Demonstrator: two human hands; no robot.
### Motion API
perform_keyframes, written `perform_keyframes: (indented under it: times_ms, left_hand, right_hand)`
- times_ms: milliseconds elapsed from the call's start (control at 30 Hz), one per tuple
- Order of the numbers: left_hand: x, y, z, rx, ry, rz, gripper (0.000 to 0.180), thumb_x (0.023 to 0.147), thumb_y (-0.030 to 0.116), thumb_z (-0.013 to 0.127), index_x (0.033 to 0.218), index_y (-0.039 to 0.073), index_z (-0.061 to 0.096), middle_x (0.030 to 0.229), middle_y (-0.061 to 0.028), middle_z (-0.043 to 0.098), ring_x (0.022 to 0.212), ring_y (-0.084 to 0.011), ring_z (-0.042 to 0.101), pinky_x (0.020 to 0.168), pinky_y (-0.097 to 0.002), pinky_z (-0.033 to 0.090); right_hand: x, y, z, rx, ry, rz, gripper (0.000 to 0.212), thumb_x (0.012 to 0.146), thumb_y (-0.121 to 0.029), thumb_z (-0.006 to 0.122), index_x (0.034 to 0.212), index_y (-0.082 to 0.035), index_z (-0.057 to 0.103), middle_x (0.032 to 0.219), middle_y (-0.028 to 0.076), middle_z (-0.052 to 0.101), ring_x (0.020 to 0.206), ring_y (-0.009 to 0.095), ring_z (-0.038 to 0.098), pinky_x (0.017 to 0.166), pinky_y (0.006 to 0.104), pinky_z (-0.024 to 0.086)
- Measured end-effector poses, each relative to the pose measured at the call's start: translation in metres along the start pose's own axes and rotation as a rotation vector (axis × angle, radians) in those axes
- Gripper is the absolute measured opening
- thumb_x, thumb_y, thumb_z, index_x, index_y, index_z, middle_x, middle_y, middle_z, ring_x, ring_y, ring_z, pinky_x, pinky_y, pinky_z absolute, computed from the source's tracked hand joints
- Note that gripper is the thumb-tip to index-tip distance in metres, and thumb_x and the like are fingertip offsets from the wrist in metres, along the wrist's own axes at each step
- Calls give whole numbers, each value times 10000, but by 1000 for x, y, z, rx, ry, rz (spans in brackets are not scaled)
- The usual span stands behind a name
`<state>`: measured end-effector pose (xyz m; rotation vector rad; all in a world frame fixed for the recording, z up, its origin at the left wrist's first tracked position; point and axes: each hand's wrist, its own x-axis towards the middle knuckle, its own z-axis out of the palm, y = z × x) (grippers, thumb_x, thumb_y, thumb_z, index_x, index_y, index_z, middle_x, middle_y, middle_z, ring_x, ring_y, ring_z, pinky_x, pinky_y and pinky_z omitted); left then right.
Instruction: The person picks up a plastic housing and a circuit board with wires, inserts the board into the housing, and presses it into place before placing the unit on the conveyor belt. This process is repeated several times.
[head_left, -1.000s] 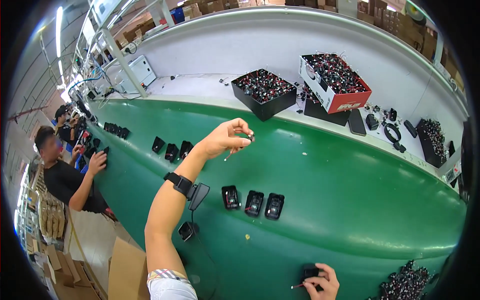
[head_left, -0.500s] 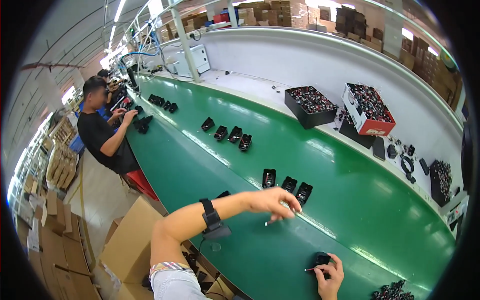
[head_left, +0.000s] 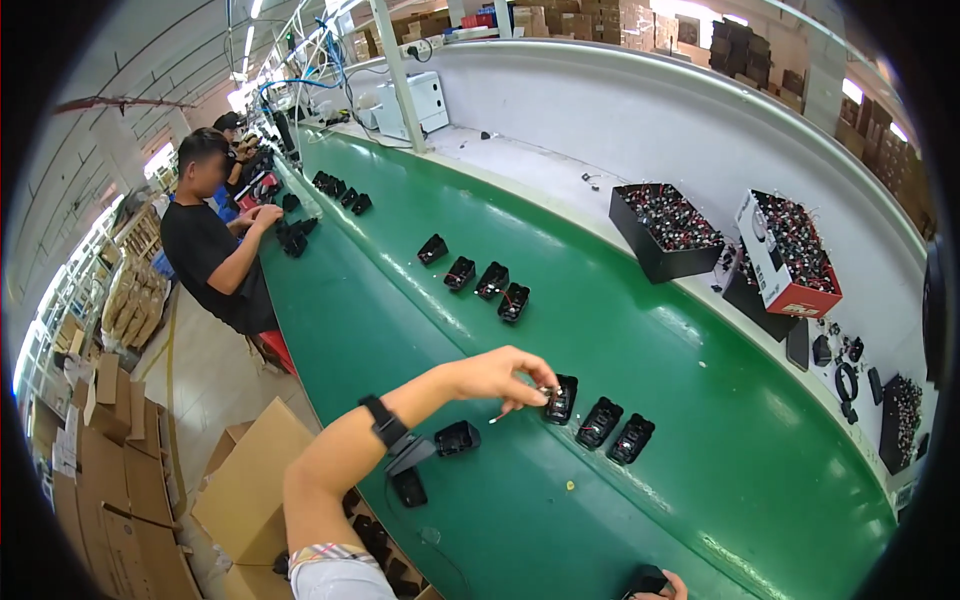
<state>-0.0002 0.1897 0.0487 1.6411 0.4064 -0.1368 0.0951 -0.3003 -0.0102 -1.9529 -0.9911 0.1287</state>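
1. A seated co-worker (head_left: 215, 250) in a black shirt is at about 10 o'clock, hands on dark parts at the belt's near edge.
2. Cardboard boxes (head_left: 240, 480) stand on the floor at 8 o'clock, beside the belt.
3. The green belt (head_left: 620, 330) runs from 11 o'clock down to 5 o'clock, and black shells lie on it in small groups.
4. A far row of four shells (head_left: 475, 277) lies on the belt toward 12 o'clock, well apart from the hands.
5. The left arm comes in from 6 o'clock; a black wristband (head_left: 381, 422) sits on the wrist, and a loose shell (head_left: 458, 438) lies just beside the forearm.
6. The left hand (head_left: 500, 375) is near the centre, fingers pinched together on a small part with thin wire ends; the part is too small to make out.
7. That pinch is right at the first shell (head_left: 561, 399), the left one of a row of three; whether the fingers touch it I cannot tell.
8. The other two shells (head_left: 615, 430) lie just beside it, toward 4 o'clock.
9. The right hand (head_left: 668, 588) shows only at the bottom edge, at 5 o'clock, curled on a black shell (head_left: 645, 581); how tightly it holds is hidden by the frame edge.
10. Two bins of small parts, one black (head_left: 665, 230) and one red and white (head_left: 790, 255), stand on the white shelf at 2 o'clock.
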Motion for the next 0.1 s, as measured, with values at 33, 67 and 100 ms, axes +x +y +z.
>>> perform_keyframes:
  times_ms: [33,67,100]
  left_hand:
    - [-10,-7,-6,-47,13,-3,360,901,149,743,1206,-12,639,1080,-83,642,680,-106,634,564,-244,531]
    - [-21,-13,-14,-93,28,-6,371,906,155,740,1216,-15,628,1128,-87,623,690,-107,635,572,-248,539]
    - [-36,-20,-22,-129,94,-4,417,904,159,745,1267,3,611,1119,-97,625,701,-109,639,587,-248,555]
  right_hand:
    - [2,0,1,-4,-6,-14,76,831,-55,786,893,-49,743,1288,184,619,931,291,637,838,378,520]
    - [0,1,1,2,-16,34,82,833,-56,787,903,-55,745,1303,187,613,964,288,634,851,381,523]
    - [-2,1,0,13,-34,75,89,834,-57,788,913,-62,748,1317,190,608,996,285,631,863,384,526]
